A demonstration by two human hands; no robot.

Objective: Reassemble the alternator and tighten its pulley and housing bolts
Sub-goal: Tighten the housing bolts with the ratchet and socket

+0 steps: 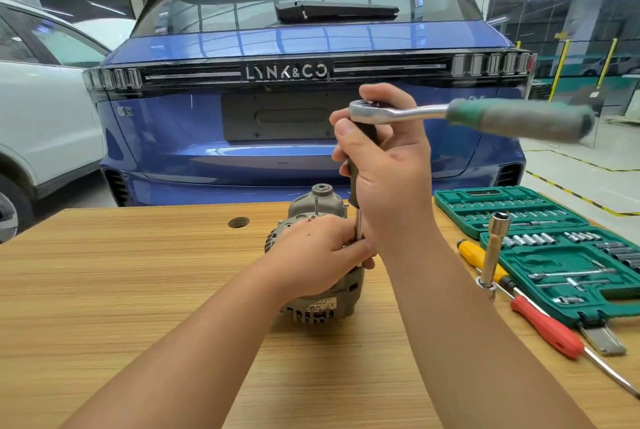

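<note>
Wooden table [138, 290]: alternator [322, 304] steadied, right hand [391, 179] gripping, apparently, ratchet's extension [360, 151].

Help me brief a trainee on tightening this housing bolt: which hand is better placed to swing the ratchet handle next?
The right hand, probably. It already grips the driver shaft right under the ratchet head, so the handle is close. The left hand holds the alternator and the shaft's lower end, steadying both.
</note>
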